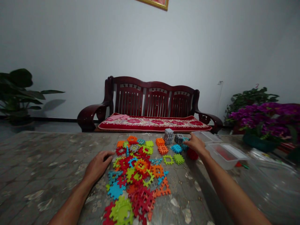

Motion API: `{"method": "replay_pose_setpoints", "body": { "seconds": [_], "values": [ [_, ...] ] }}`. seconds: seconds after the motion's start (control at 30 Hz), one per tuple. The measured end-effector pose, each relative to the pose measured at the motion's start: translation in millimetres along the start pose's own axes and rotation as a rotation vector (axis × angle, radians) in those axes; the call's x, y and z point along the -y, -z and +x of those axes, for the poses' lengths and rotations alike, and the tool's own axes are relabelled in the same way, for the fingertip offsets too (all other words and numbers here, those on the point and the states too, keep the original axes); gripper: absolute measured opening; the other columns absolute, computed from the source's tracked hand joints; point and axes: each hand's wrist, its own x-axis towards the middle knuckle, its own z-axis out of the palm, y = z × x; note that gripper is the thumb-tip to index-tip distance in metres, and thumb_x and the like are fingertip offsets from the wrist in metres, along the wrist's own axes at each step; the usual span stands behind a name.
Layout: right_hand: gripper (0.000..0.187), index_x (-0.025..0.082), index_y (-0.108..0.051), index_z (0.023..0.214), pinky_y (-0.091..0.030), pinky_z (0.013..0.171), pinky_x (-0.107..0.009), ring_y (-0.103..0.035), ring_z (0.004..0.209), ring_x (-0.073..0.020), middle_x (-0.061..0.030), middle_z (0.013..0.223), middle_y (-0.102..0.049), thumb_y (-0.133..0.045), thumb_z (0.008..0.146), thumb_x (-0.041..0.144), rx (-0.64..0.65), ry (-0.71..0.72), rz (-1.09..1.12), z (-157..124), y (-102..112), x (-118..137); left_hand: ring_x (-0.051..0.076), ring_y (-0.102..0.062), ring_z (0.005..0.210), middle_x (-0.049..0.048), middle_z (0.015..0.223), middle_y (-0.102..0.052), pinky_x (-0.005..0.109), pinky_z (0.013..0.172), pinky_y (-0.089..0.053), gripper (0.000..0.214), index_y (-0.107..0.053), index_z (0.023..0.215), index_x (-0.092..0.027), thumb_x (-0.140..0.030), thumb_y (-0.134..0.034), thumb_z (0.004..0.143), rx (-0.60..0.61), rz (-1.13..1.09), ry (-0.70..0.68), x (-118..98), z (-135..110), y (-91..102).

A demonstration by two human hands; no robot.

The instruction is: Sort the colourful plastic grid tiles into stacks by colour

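A spread of colourful interlocking plastic pieces (138, 172) lies on the patterned table (47, 165). My left hand (97, 165) rests flat on the table at the pile's left edge, fingers stretched toward a red piece. My right hand (195, 144) reaches to the far side, its fingers closed on or against a blue piece (185, 145) beside the grey stacks (168, 136). Sorted pieces sit nearby: orange (161, 146), blue (176, 148), green (173, 159), and red (192, 154) under my wrist.
A clear plastic box (226, 154) and another one (206, 136) stand at the table's right. Purple flowers (267, 120) stand at far right. A dark wooden bench with a red cushion (152, 109) is behind the table. A potted plant (17, 93) stands at left.
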Motion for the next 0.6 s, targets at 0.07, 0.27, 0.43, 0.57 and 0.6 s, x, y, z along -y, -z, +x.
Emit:
{"method": "replay_pose_setpoints", "body": {
  "seconds": [0.07, 0.27, 0.43, 0.57, 0.6],
  "values": [
    [0.068, 0.019, -0.052, 0.141, -0.049, 0.092, -0.042, -0.065, 0.118, -0.0352, -0.0161, 0.123, -0.071, -0.066, 0.08, 0.045, 0.035, -0.031, -0.04, 5.0, -0.8, -3.2, 0.024, -0.07, 0.102, 0.0045, 0.108, -0.078, 0.032, 0.095, -0.052, 0.035, -0.077, 0.095, -0.025, -0.041, -0.05, 0.079, -0.005, -0.001, 0.004, 0.0, 0.1, 0.5],
    [0.061, 0.017, -0.056, 0.133, -0.05, 0.09, -0.042, -0.066, 0.115, -0.0356, -0.0183, 0.12, -0.071, -0.066, 0.078, 0.041, 0.072, -0.056, -0.093, 12.3, -6.0, 1.7, 0.024, -0.07, 0.1, 0.0046, 0.107, -0.078, 0.032, 0.094, -0.052, 0.037, -0.077, 0.095, -0.024, -0.042, -0.049, 0.079, -0.005, -0.004, -0.006, 0.6, -0.3, 0.9],
    [0.055, 0.016, -0.058, 0.129, -0.05, 0.088, -0.04, -0.067, 0.114, -0.0343, -0.0179, 0.12, -0.071, -0.066, 0.078, 0.036, 0.106, -0.074, -0.109, 15.2, -12.0, 4.6, 0.024, -0.07, 0.101, 0.0041, 0.107, -0.078, 0.032, 0.094, -0.053, 0.035, -0.077, 0.093, -0.025, -0.042, -0.05, 0.078, -0.021, -0.011, 0.011, 0.8, -0.5, 0.4],
    [0.054, 0.014, -0.057, 0.129, -0.049, 0.089, -0.041, -0.066, 0.117, -0.0347, -0.0191, 0.124, -0.069, -0.064, 0.079, 0.033, 0.103, -0.072, -0.102, 14.6, -14.7, 5.1, 0.024, -0.07, 0.1, 0.0037, 0.106, -0.078, 0.032, 0.093, -0.053, 0.033, -0.077, 0.092, -0.026, -0.042, -0.052, 0.078, -0.028, -0.03, 0.009, 1.3, 0.0, 0.0],
    [0.054, 0.014, -0.057, 0.129, -0.049, 0.09, -0.042, -0.065, 0.118, -0.0351, -0.0195, 0.126, -0.069, -0.064, 0.079, 0.033, 0.106, -0.071, -0.105, 14.4, -14.8, 5.1, 0.024, -0.07, 0.099, 0.0036, 0.105, -0.078, 0.032, 0.093, -0.053, 0.033, -0.077, 0.091, -0.026, -0.042, -0.052, 0.077, -0.029, -0.033, 0.011, 1.3, 0.1, 0.0]
  ]
}}
